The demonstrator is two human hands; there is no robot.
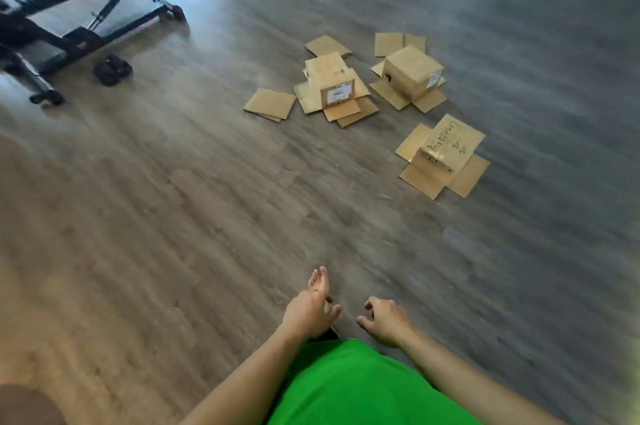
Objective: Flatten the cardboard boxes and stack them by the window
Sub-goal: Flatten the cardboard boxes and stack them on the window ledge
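Three brown cardboard boxes stand upside down on the wood floor ahead, flaps splayed flat around them. One box with a white label [333, 79] is at the left, another [414, 72] behind it to the right, and a third with handwriting [446, 145] is nearest. Loose flat cardboard pieces [270, 104] lie beside the left box. My left hand [309, 313] and my right hand [386, 320] hang low in front of my green shirt, far from the boxes, fingers loosely curled and holding nothing. My bare foot [319, 279] shows just beyond the left hand.
A black weight bench [74, 5] stands at the far left with a dark pair of sandals [112, 69] beside it. Bright light glares on the floor at the top. Bare wood floor stretches between me and the boxes.
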